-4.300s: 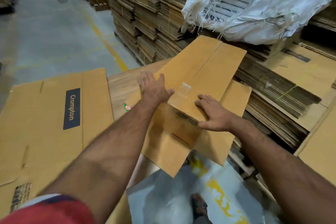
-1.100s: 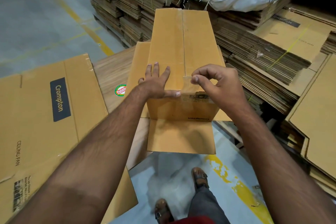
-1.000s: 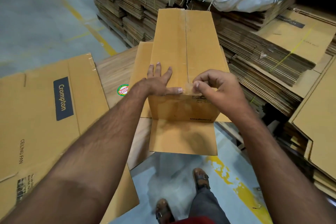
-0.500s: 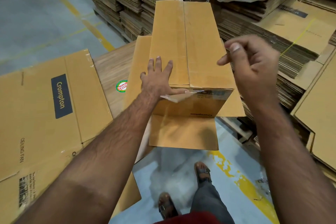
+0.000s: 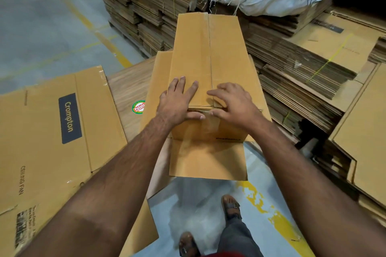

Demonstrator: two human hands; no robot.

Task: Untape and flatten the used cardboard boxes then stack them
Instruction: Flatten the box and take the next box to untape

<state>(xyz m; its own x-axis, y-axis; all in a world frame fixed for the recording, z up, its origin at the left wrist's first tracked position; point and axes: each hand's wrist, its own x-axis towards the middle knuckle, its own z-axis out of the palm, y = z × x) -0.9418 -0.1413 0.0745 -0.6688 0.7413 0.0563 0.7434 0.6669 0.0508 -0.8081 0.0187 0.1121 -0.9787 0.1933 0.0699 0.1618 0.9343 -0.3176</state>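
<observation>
- Cardboard box point(image 5: 208, 64) lies lengthwise on the wooden board point(image 5: 127, 87), its near end jutting past the board's near edge, 1 bottom flap point(image 5: 206, 158) hanging down towards the floor
- Left hand point(image 5: 177, 102) lies flat on the top panel just left of the centre seam point(image 5: 210, 54), fingers straight and spread, thumb along the near top edge; it grips nothing, it only presses
- Right hand point(image 5: 234, 104) sits just right of the seam at the same edge, fingers loosely bent with the tips on the cardboard and the thumb touching the clear tape point(image 5: 210, 127) on the near end face; whether it has a pinch on the tape cannot be told
- Step in hand, as I judge it: freeing the tape that runs down from the seam over the near end
- To do it well, keep the left palm weighted so the box does not slide off the board, and lift the tape at its loose edge with thumb and forefinger
- Pull low and along the seam, not straight up, so the strip comes away whole rather than tearing the paper face
- Once the top flaps part, push the 2 long sides together to collapse it
- Flattened Crompton box point(image 5: 62, 131) rests at the board's left edge, likely the stack to join
</observation>
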